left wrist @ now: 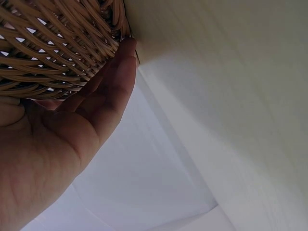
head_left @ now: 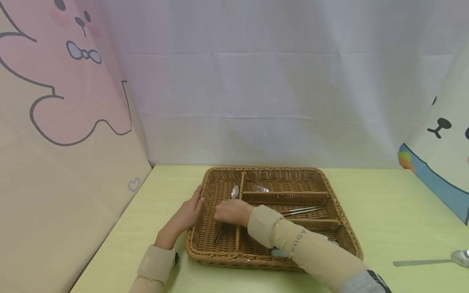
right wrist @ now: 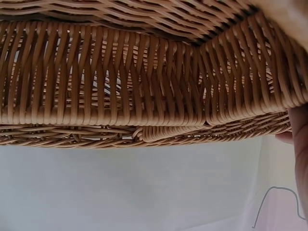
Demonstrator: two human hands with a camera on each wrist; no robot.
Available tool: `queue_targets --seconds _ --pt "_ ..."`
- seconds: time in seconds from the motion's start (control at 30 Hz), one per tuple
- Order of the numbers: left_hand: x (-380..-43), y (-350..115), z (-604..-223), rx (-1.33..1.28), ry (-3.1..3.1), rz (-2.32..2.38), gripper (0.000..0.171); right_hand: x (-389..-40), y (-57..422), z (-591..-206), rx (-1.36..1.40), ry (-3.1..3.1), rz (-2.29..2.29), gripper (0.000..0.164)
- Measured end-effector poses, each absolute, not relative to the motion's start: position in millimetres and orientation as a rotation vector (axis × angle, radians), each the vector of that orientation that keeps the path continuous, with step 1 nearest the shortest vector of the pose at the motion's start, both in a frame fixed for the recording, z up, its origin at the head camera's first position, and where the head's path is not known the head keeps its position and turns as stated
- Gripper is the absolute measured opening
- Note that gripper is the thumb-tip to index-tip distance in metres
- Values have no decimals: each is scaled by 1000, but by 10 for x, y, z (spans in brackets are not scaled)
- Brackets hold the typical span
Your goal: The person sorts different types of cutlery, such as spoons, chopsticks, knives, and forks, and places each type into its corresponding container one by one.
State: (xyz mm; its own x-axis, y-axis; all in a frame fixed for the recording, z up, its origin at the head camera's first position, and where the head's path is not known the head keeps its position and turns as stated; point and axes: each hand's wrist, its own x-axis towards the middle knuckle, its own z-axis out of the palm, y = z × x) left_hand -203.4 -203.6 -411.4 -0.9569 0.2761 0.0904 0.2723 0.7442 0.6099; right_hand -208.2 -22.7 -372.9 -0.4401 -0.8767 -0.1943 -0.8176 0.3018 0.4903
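Note:
A brown wicker basket (head_left: pixel 212 257) with several compartments stands on the table. My left hand (head_left: pixel 189 211) rests against its left outer side, fingers fairly straight along the weave, as the left wrist view also shows with the hand (left wrist: pixel 72 120) beside the wall. Over the long left compartment, my right hand (head_left: pixel 232 211) has its fingers curled on a spoon (head_left: pixel 235 192). The spoon's bowl points toward the back, and its dark handle emerges in front of the hand; its middle is covered. In the right wrist view, only part of the hand (right wrist: pixel 301 159) shows at the right edge.
A fork (head_left: pixel 261 189) lies in the back compartment. Slim utensils with dark and silver parts (head_left: pixel 304 210) lie in the middle one. Something pale blue-green (head_left: pixel 279 253) is in the front one, partly behind my sleeve. Another spoon (head_left: pixel 459 257) lies on the table at right.

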Motion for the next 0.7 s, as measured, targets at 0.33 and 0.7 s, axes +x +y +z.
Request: queue_targets --seconds 0.33,0.7 --pt "-2041 -2042 -4122 450 2924 1031 54 -2102 -292 -3739 1515 -2674 -716 13" --pt "-2048 -2042 -4123 456 2932 1013 53 -2106 -268 -3731 1508 -2634 -708 12"
